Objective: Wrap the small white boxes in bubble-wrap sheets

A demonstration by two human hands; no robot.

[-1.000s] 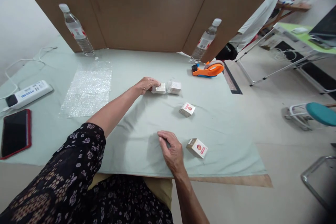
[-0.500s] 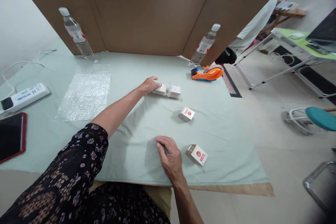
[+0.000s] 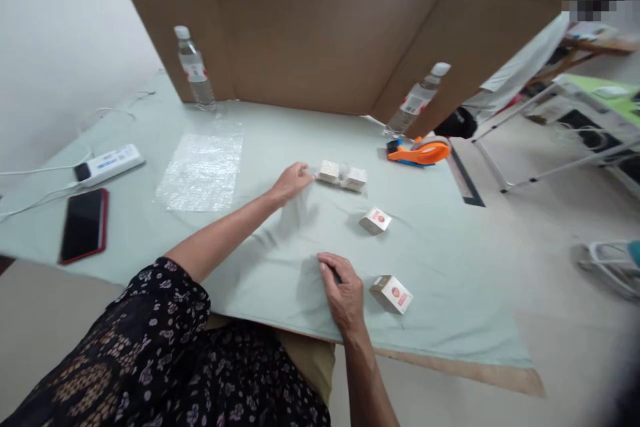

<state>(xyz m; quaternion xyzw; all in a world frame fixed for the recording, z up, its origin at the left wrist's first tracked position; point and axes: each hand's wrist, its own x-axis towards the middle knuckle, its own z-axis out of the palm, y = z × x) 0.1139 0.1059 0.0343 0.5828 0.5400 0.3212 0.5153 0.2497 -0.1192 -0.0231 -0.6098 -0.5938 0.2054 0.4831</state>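
My left hand [image 3: 293,183] is just left of two small white boxes in clear wrap, a left box [image 3: 329,172] and a right box [image 3: 356,179]. Its fingers stretch toward the left box and look open, a little apart from it; blur softens the fingertips. My right hand [image 3: 343,290] rests on the cloth with its fingers curled in. A dark patch shows between thumb and forefinger; whether it is an object or shadow is unclear. Right of this hand sits a white-and-gold box [image 3: 393,294] with a red print. A similar box [image 3: 375,221] lies farther back.
Bubble wrap [image 3: 203,170] lies at left, near a power strip [image 3: 113,163] and a red-edged phone [image 3: 85,225]. Water bottles, one left [image 3: 196,73] and one right [image 3: 417,100], stand before a cardboard screen [image 3: 310,33]. An orange tape dispenser [image 3: 419,151] lies at back right.
My left hand has come off the left wrapped box and drawn back slightly to its left. My right hand stays curled on the cloth. The whole view has shifted with my head.
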